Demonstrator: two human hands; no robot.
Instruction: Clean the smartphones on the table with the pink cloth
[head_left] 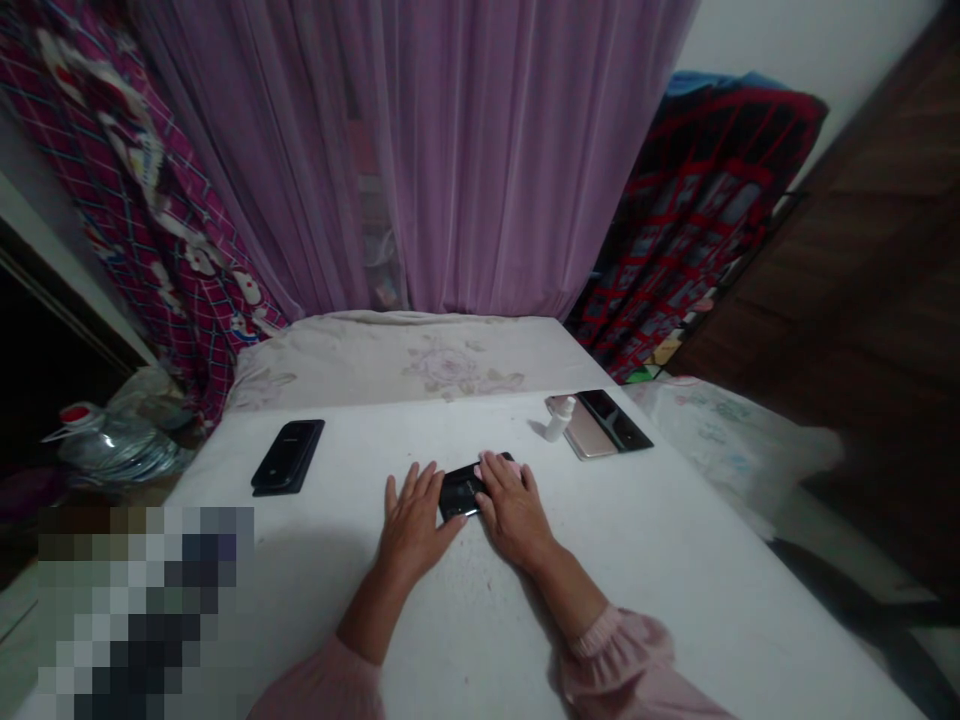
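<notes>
A black smartphone point(460, 494) lies flat on the white-covered table in front of me. My left hand point(412, 525) steadies its left end, the thumb at the near edge and the forefinger at the far left corner. Pressed on the phone's right part, my right hand point(517, 515) holds a small pink cloth point(481, 470), mostly hidden beneath the fingers. Beyond that hand stands a small white spray bottle point(559, 419), upright. It is beside a gold-backed phone point(583, 432) and a dark phone or open cover point(616, 420) lying together.
At the left, a dark phone point(289, 455) rests on a dark flat case. A floral cloth point(450, 365) covers the table's far part, before purple curtains point(510, 160). A large clear bottle with a red cap point(112, 440) stands left of the table. The lower left is pixelated.
</notes>
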